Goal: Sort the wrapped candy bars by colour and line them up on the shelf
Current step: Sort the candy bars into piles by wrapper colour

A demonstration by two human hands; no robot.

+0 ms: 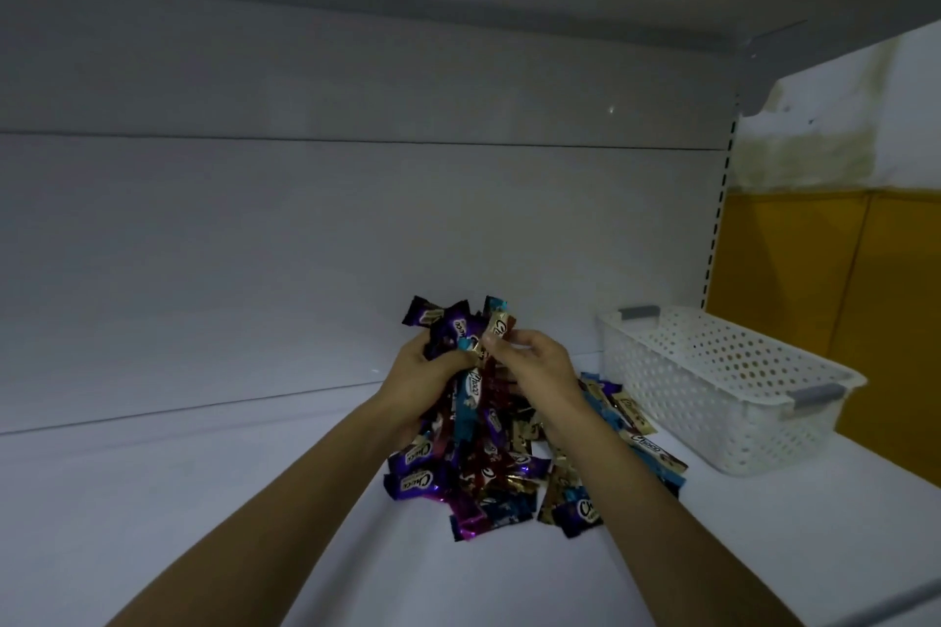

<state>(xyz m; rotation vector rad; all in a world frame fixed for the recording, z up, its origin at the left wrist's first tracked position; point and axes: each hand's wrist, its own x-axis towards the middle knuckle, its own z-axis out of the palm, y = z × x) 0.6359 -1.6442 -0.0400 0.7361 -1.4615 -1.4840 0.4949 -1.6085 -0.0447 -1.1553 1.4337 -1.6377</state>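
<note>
sitting on the shelf (203, 499), right edge: a white basket (713, 387). left hand (422, 372) grips purple bars (443, 326); right hand (534, 362) pinches a gold bar (501, 323).

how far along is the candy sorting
Early. Done: no row is lined up on the shelf yet. In hand: the left hand grips a bunch of bars, purple on top; the right hand pinches a gold bar. Left: the mixed pile lies unsorted beside the white basket.
</note>
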